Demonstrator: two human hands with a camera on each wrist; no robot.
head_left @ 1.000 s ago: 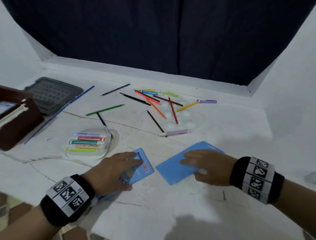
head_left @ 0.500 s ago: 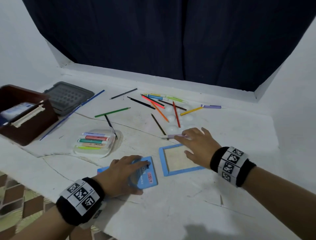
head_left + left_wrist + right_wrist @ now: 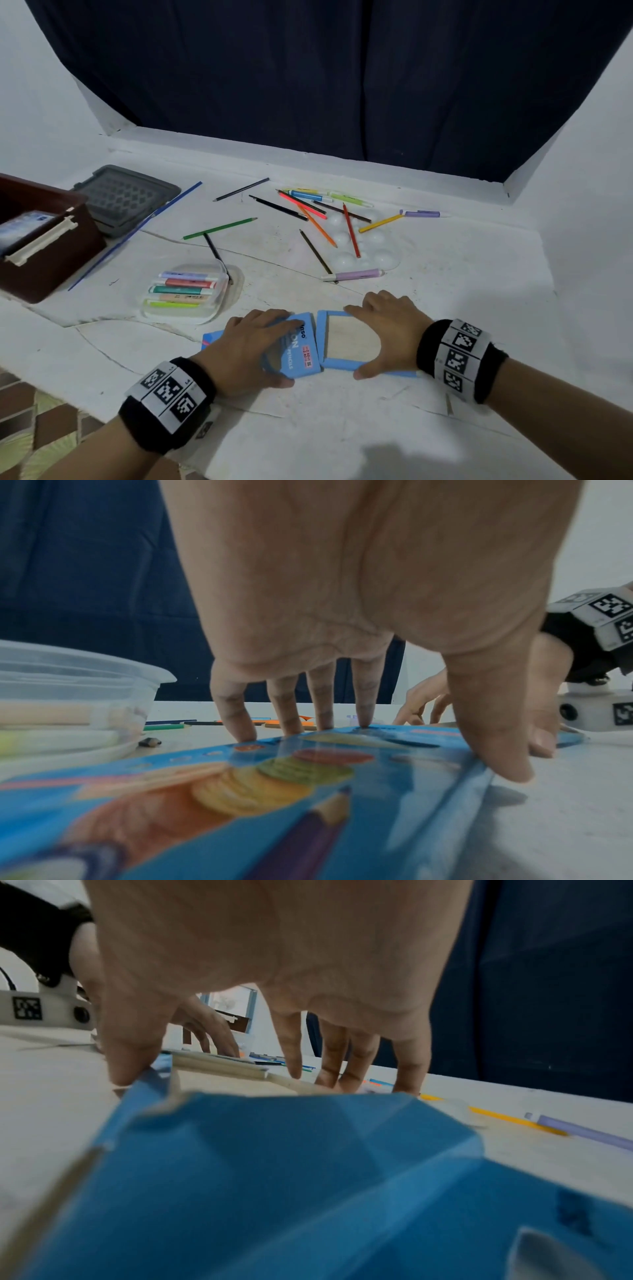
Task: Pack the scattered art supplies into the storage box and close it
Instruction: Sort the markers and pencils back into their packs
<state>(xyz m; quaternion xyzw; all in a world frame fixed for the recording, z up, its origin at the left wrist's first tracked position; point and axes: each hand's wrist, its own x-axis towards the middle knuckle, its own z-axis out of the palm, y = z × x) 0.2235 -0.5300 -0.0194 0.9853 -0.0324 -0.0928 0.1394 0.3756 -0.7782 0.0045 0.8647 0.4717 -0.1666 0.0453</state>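
Observation:
A blue coloured-pencil box sleeve (image 3: pixel 301 346) lies at the front of the white table (image 3: pixel 445 308). My left hand (image 3: pixel 279 347) grips it, fingers on its far edge and thumb on its near edge. Right beside it lies the box's blue inner tray (image 3: pixel 322 339), cardboard side up; my right hand (image 3: pixel 354 342) grips it the same way. In the left wrist view the fingertips (image 3: pixel 291 729) press on the printed sleeve (image 3: pixel 240 791). The right wrist view shows the tray (image 3: pixel 274 1177) under my right hand (image 3: pixel 232 1079). The brown storage box (image 3: pixel 51 260) stands open at far left.
The grey lid (image 3: pixel 126 198) lies behind the storage box. A clear tub of markers (image 3: pixel 185 291) sits left of my hands. Loose coloured pencils (image 3: pixel 219 228), a purple marker (image 3: pixel 356 275) and a white palette (image 3: pixel 363 246) are scattered further back. A dark curtain hangs behind.
The blue tray was turned cardboard side up. My right hand came back from near the purple marker and took hold of the tray, which now lies against the sleeve under my left hand.

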